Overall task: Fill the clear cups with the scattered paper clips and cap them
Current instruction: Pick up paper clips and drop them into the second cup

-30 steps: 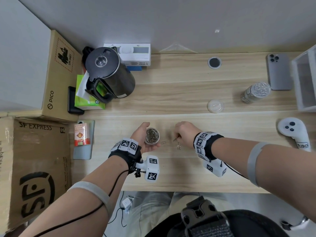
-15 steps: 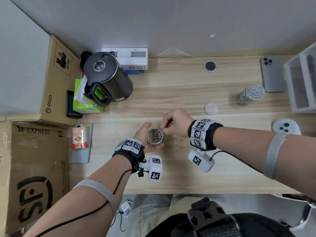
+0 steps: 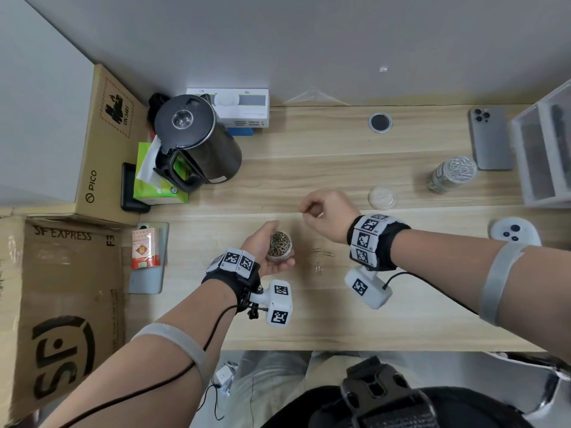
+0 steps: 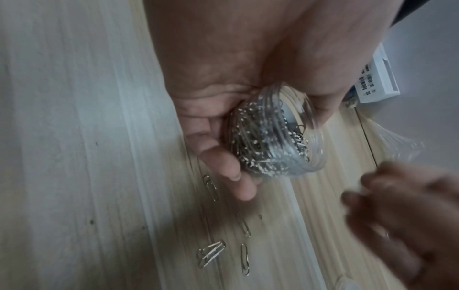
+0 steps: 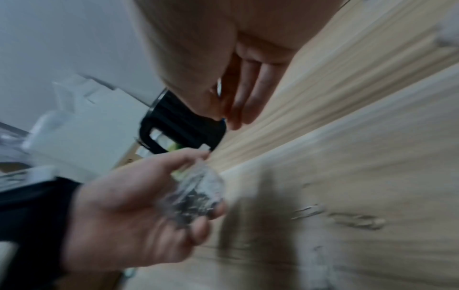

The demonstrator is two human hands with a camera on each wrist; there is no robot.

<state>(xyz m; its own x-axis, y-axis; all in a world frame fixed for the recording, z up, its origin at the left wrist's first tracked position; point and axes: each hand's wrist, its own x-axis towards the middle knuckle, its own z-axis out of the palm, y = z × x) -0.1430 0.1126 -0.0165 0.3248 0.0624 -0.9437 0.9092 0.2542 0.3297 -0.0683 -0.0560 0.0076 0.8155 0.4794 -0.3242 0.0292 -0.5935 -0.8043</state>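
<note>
— What's your left hand doing?
— It cradles the clear cup, full of paper clips, fingers curled round it.
— And your right hand?
— Raised beyond the cup, pinching one clip; loose clips lie beside the cup.

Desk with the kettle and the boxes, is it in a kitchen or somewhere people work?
Probably a place where people work, like an office desk. Beside the kettle stand cardboard shipping boxes, a phone lies flat, and paper clips are scattered on the wood. No sink or stove shows.
</note>
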